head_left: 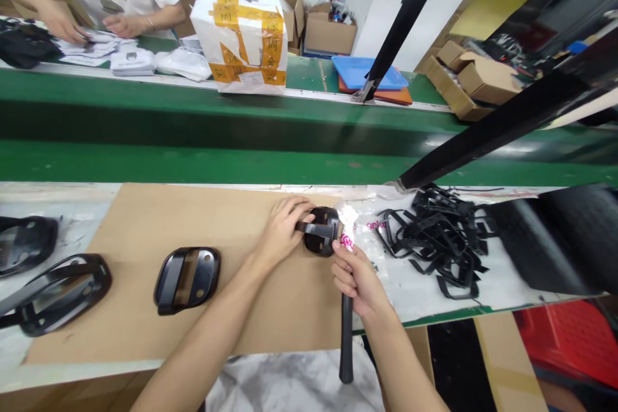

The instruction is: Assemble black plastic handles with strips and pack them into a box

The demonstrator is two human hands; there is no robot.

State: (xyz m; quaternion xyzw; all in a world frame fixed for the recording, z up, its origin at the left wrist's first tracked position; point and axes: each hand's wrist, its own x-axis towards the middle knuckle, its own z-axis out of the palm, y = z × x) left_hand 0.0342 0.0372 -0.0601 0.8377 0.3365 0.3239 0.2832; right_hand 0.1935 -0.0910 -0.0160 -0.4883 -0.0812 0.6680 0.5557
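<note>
- At frame ctr, L hand (284, 232) pinches black part (322, 230) by its bar, over R edge of cardboard (299, 312).
- Lower R of ctr: R hand (355, 277) wrapped round black-handled tool (346, 335), its white-wrapped head just beside part.
- Risk: stray swing could nip L hand, so close to tool head.
- Loose L grip = part may skid/tip.

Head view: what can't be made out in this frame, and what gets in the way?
All in the head view:
Left end of the gripped black piece: hidden by the left hand.
Upper part of the tool: covered by white wrapping; part of its handle: behind the right hand.
Far-left black piece: cut off by the left edge.
Count of black strips: hidden by overlap.
Print on the papers: too small.
</note>
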